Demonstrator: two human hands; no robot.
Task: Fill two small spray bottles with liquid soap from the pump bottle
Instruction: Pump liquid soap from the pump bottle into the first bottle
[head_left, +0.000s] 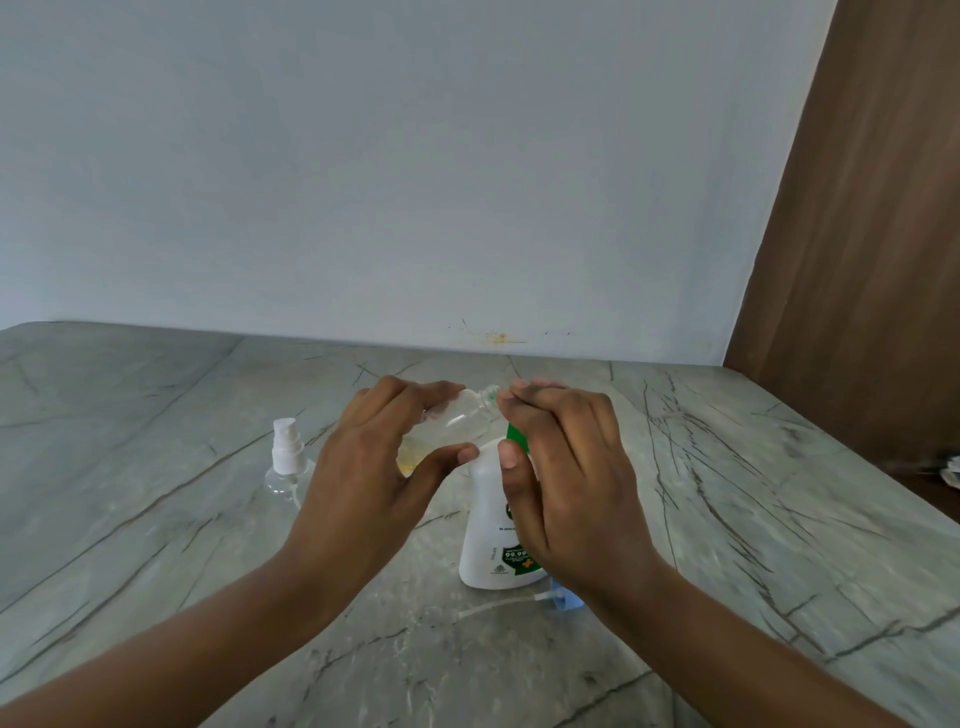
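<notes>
My left hand (363, 467) grips a small clear spray bottle (457, 418) without its cap. The bottle is tilted, its open neck pointing up and right, and a little yellow liquid sits at its low end. The neck lies right beside the fingertips of my right hand (571, 467), which curls over the green pump head (515, 435) of the white pump bottle (488, 530), thumb against the bottle's neck. The pump bottle stands upright on the table. A second small spray bottle (287, 457), clear with a white spray cap on, stands to the left.
A loose spray cap with its thin tube (540, 600) lies on the grey marble table (156, 493) just in front of the pump bottle. A pale wall runs behind the table, with a brown wooden panel (857, 260) at the right.
</notes>
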